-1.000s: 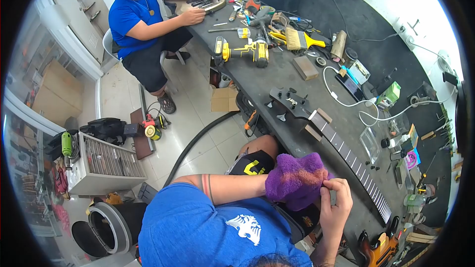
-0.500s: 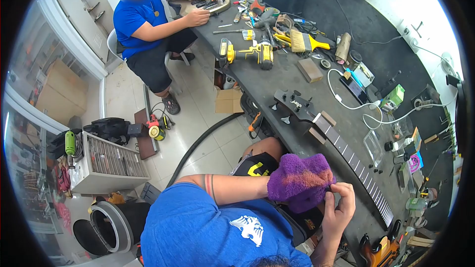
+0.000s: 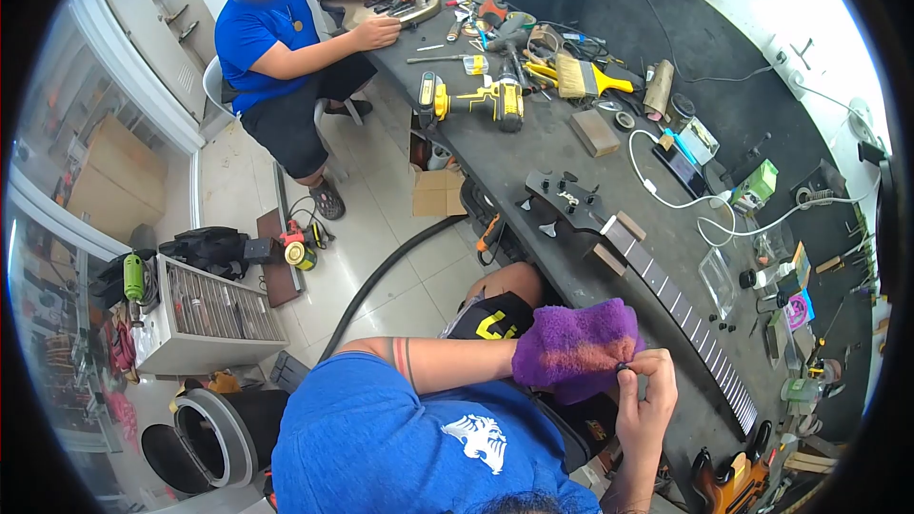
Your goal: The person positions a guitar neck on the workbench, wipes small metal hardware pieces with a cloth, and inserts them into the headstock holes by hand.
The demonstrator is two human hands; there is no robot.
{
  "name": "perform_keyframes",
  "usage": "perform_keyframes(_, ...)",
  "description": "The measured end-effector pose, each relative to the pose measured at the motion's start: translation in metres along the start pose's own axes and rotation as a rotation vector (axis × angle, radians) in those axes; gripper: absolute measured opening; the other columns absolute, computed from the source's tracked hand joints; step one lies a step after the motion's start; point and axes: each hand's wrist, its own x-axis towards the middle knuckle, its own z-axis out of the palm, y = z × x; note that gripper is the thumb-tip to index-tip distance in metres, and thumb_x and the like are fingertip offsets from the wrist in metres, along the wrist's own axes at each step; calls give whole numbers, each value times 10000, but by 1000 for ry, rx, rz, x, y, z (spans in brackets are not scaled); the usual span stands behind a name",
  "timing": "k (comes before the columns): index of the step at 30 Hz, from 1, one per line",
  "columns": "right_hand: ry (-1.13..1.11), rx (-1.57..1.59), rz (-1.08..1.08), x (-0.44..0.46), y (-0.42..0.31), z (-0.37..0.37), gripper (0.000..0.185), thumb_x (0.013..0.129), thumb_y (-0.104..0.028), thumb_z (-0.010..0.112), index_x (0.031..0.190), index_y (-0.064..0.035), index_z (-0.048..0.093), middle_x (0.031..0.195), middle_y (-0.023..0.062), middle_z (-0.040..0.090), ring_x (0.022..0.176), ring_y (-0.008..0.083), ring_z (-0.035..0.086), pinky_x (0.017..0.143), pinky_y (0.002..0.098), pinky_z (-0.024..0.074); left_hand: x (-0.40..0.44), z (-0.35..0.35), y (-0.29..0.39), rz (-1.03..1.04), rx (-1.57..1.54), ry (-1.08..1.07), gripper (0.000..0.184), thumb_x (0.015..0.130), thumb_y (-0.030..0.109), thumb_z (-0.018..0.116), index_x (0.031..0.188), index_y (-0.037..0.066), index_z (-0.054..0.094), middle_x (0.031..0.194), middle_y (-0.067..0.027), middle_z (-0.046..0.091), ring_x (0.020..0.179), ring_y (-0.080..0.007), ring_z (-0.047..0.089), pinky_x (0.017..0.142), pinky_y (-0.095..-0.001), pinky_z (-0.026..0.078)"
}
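Observation:
A purple towel with a brownish stain wraps my left hand, whose fingers are hidden underneath it. My right hand pinches a small black knob between thumb and fingers, against the towel's right edge. Beside my hands on the dark bench lies a guitar neck with white fret lines, its headstock pointing away to the upper left. Several small black knobs sit on the bench right of the neck.
Wooden blocks flank the neck. A yellow drill, a brush and a white cable lie farther back. A co-worker sits at the far end. A guitar body is at lower right.
My right hand has shifted slightly left and its fingers have curled in, bringing the black knob into clearer view. The purple towel has changed its folds. The view has shifted slightly.

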Motion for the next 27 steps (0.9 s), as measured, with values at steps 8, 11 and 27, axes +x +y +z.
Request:
perform_keyframes(8,5,-50,38,5,-3,7,106,994,-25,659,937,1,574,896,156,577,852,352,577,806,451,474,-13,5,7,-19,-22,38,499,1108,228,614,1592,125,550,1545,-125,573,1433,-291,567,1204,-408,463)
perform_keyframes(11,-10,-51,66,2,2,9,149,1034,-50,609,917,5,535,869,138,518,816,319,537,768,432,447,-34,71,-32,-24,-172,76,420,1096,187,649,1503,93,608,1465,-141,625,1379,-286,613,1176,-422,484)
perform_keyframes(27,121,60,125,-1,-13,13,56,1033,5,624,1077,26,651,966,140,661,900,294,649,847,381,521,2,9,21,-696,-1503,155,329,1054,60,745,1378,50,689,1300,-51,720,1181,-138,682,1016,-337,569)
